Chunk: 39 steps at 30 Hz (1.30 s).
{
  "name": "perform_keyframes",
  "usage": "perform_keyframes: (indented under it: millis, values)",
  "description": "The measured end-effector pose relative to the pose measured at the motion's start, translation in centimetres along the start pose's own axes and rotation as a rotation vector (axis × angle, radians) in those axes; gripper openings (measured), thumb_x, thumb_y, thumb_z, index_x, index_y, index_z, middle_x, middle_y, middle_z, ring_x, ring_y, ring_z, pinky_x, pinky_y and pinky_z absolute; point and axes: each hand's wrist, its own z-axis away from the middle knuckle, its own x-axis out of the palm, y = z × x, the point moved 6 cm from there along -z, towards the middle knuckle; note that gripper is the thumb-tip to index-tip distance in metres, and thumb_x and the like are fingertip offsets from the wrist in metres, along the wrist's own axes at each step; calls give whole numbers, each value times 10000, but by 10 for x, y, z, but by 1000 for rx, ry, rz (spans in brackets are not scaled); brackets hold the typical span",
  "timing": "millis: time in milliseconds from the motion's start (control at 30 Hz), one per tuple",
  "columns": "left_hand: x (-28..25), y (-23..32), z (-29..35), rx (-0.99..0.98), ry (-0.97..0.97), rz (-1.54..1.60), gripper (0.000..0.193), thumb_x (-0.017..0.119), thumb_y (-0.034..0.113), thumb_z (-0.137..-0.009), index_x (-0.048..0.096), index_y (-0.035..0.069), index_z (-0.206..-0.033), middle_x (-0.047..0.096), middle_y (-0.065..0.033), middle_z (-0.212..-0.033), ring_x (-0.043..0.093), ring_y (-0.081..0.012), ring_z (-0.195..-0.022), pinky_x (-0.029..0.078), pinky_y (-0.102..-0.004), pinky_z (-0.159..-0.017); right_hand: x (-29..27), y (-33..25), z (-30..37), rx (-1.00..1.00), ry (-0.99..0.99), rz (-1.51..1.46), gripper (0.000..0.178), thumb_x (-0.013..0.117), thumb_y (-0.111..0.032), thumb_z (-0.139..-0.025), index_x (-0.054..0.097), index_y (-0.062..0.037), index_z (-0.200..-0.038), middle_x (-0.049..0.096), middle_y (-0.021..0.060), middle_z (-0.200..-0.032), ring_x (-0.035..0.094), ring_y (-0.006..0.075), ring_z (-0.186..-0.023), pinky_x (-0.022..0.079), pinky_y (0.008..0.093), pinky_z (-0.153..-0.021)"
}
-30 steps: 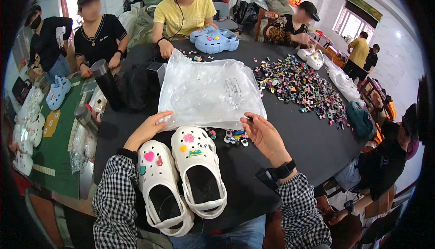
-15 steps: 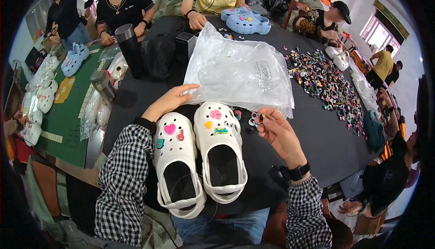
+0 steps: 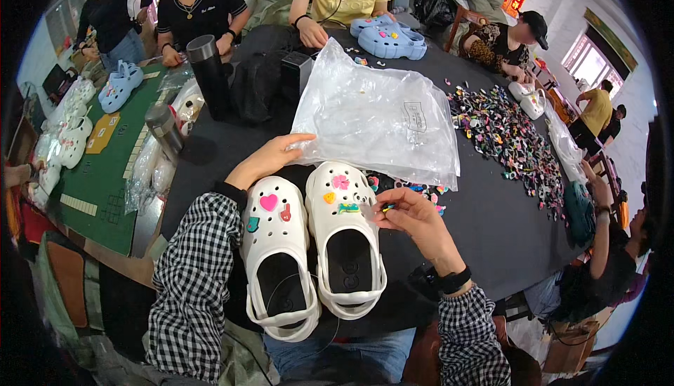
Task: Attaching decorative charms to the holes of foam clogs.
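Note:
Two white clogs stand side by side in front of me, heels toward me. The left one carries a pink heart, a teal boot-like charm and a red hand-shaped charm. On the right clog sit a pink flower, an orange charm, a green-and-yellow one and a panda-like one. Closed in a pinch, my right hand holds a small dark charm with yellow and green against that clog's right side. My left hand, beyond the left clog's toe, grips the near left edge of a clear plastic bag between its fingers.
Loose charms peek from under the bag's near edge. A large heap of charms spreads to the right. Beyond are a dark flask, a steel cup and blue clogs. Several people sit or stand around the black table.
My right hand has moved left with the charm, from beside the right clog to its upper side. More loose charms now show by the bag's edge. The whole view has shifted slightly.

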Motion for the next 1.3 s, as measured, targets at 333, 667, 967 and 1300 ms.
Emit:
perform_keyframes:
  millis: [333,667,967,1300]
  values:
    - [0,5,-1,21,10,-50,429,491,22,-943,522,99,-1364,530,-139,-1353,529,-205,-1182,411,-309,-1022,2,-9,2,46,1,-11,325,438,35,-966,489,59,-1286,588,189,-1211,599,234,-1142,496,298,-993]
    - [-15,-1,9,-12,20,-54,431,528,33,-925,523,76,-1354,573,-137,-1293,536,-184,-1146,415,-294,-999,11,-19,3,17,18,-27,333,485,-28,-971,482,84,-1285,604,196,-1194,603,235,-1136,502,302,-966]
    - [5,-10,3,7,25,-63,449,523,46,-923,517,114,-1366,557,-119,-1336,535,-188,-1158,398,-279,-1009,-34,-8,19,12,196,-17,247,478,-57,-976,571,50,-1178,644,155,-1094,673,220,-961,557,274,-804]
    - [-8,2,15,51,48,47,415,536,11,-926,516,10,-1341,607,-69,-1191,554,-126,-993,464,-246,-868,-125,-40,66,-160,407,-214,165,491,-75,-979,551,-25,-1123,573,83,-1082,595,175,-1003,506,304,-865]
